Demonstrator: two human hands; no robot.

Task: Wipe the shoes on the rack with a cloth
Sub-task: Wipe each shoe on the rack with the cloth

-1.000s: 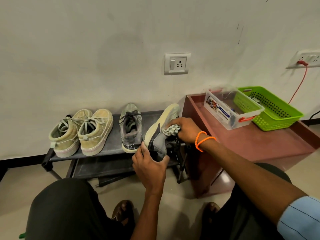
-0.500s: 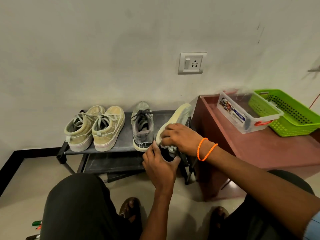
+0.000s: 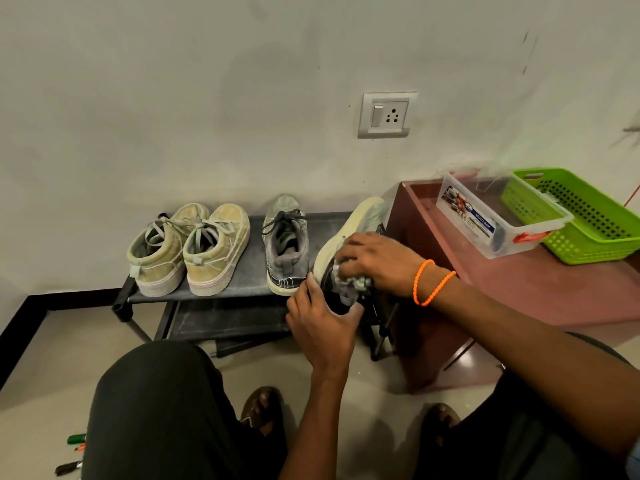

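A low black shoe rack (image 3: 249,289) stands against the wall. On it sit a pair of tan sneakers (image 3: 188,249) at the left and one grey sneaker (image 3: 285,245) in the middle. A second grey sneaker (image 3: 360,216) is tipped on its side at the rack's right end, pale sole facing left. My left hand (image 3: 320,323) grips its heel end from below. My right hand (image 3: 375,259), with orange bands at the wrist, presses a crumpled grey cloth (image 3: 349,280) against the shoe near the heel.
A maroon low table (image 3: 519,289) stands right of the rack, carrying a clear plastic box (image 3: 498,216) and a green basket (image 3: 585,216). A wall socket (image 3: 386,114) is above. My knees and sandalled feet are in the foreground. Pens (image 3: 74,441) lie on the floor at lower left.
My right hand has slid the cloth along the tipped shoe from near its middle down toward the heel. The left hand keeps its hold. The view has shifted left.
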